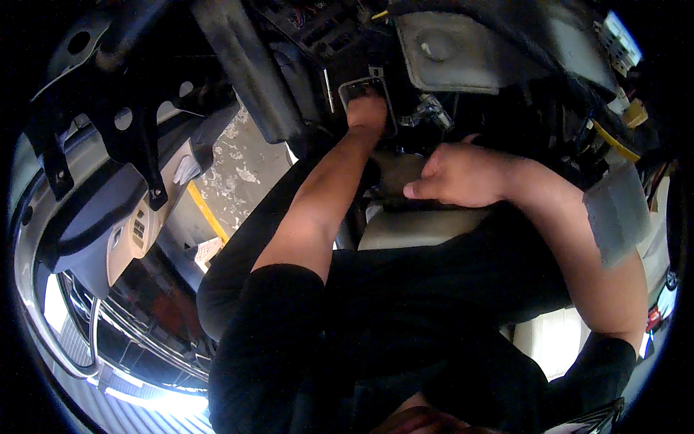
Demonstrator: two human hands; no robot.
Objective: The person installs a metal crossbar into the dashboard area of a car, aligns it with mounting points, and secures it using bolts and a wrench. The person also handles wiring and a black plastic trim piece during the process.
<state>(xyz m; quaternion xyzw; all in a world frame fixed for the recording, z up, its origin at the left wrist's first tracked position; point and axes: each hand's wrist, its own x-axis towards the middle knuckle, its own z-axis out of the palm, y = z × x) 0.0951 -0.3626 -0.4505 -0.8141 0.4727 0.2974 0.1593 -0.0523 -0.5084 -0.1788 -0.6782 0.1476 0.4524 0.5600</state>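
My left hand [367, 110] reaches up into a small dark rectangular framed opening [343, 92] in the stripped dashboard, its fingertips hidden. Just right of that opening is a metal bracket-like part [434, 108]. My right hand [452, 173] is lower and further right, fingers curled and thumb out to the left, above a pale seat edge [412, 230]; whatever the fingers hold, if anything, is hidden. A grey flat piece [616, 213] overlaps my right forearm.
Dark perforated brackets [134, 145] and a dashboard beam [253, 87] surround me. A door panel [144, 231] stands at left, with concrete floor [246, 166] and a yellow line [206, 206] beyond. A dark housing [455, 54] and yellow-sleeved wiring [607, 137] hang at upper right.
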